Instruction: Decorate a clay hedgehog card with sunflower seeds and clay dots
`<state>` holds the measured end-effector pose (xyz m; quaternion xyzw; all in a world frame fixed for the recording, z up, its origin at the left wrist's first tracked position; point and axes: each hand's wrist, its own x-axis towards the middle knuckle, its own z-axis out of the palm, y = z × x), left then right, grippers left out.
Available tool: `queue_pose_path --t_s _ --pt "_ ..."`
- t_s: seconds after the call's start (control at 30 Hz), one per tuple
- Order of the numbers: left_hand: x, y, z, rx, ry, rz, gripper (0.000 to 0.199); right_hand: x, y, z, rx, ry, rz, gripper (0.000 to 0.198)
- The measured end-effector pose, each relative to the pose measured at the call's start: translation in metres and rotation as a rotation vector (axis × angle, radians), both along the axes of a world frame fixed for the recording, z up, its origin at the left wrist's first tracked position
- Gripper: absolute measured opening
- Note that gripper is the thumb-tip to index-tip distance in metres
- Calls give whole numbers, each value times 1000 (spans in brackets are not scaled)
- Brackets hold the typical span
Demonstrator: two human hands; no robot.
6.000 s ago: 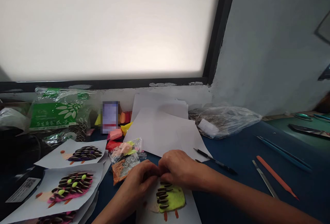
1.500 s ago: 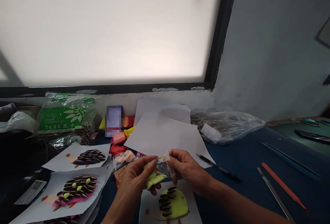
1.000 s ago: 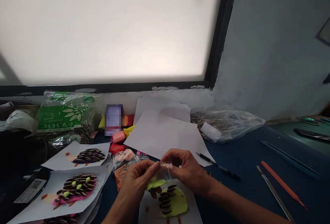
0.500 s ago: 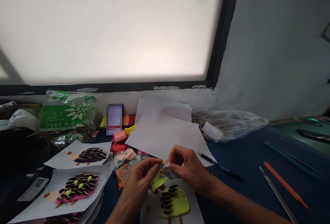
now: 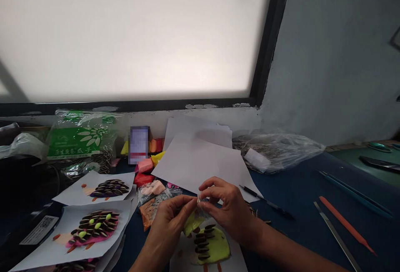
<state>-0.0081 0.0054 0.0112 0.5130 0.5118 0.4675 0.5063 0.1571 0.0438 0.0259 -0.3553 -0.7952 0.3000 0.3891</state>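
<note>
A clear bag (image 5: 198,213) with yellow-green clay (image 5: 191,223) in it is held just above the near sheet (image 5: 236,256), pinched between the thumb and fingers of the left hand (image 5: 168,220). The bag's crumpled upper edge is touched by the bent fingertips of the right hand (image 5: 230,209); whether it is firmly gripped by them cannot be told. On the near sheet, a flat yellow-green patch (image 5: 220,245) is seen, with dark seeds (image 5: 203,249) set in a column along its left side and two brown strips (image 5: 219,267) placed at its lower edge. Just right of the near sheet, loose seeds (image 5: 253,210) are partly hidden by the right wrist. Left of the near sheet, a bag of orange clay (image 5: 147,214) is seen, and farther behind, a red packet (image 5: 144,179). Well to the sheet's left, a pink seed picture (image 5: 96,230) and a purple seed picture (image 5: 111,188) are laid. Beyond the near sheet, white paper (image 5: 200,159) is spread, partly covered at its right corner by a pen (image 5: 271,205). Well to the sheet's right, a red tool (image 5: 346,224), a metal strip (image 5: 336,235) and a blue tool (image 5: 356,195) are laid on the table (image 5: 290,245)
</note>
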Motion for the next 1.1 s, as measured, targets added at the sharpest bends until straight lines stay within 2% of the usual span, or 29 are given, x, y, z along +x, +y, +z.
queue_pose_path --t_s 0.27,0.5,0.63,0.77,0.97,1.1 --pt "0 1 -6 2 -10 -72 46 -3 1 -7 112 -88 -12 9" --pt "-2 1 -5 -17 -22 0 44 0 2 0 106 -106 -2 9" --pt "-1 2 -6 -12 -28 -46 45 0 1 -4 104 -80 15 11" --pt "-1 2 -10 -9 -25 -90 43 -1 -1 -7 167 -107 12 11" --pt "-3 5 -17 -8 -124 30 39 1 2 -4 180 -173 7 10" --pt "-8 9 -22 -23 -81 -11 38 2 4 -2 146 -140 28 12"
